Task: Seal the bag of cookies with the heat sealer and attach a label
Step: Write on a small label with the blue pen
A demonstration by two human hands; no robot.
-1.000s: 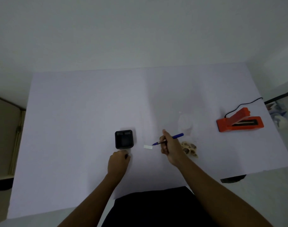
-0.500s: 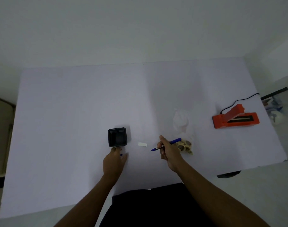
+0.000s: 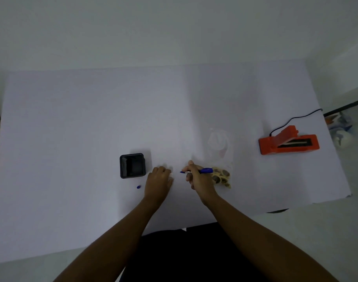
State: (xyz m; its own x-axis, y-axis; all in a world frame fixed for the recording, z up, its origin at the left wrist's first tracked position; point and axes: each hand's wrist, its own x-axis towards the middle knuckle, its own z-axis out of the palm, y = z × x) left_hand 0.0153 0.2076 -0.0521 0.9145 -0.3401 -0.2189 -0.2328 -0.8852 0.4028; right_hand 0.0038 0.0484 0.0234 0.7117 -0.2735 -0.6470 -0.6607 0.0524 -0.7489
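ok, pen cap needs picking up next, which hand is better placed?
Left. The left hand shows nothing gripped and is nearest the pen cap, just to its left; the right hand grips the pen and lies farther off.

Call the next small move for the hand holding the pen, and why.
The right hand grips the uncapped blue pen, tip aimed at the left hand, which rests on the table; the cap lies apart. Likely next: lower the tip beside the left fingers and write. The label itself is not visible.
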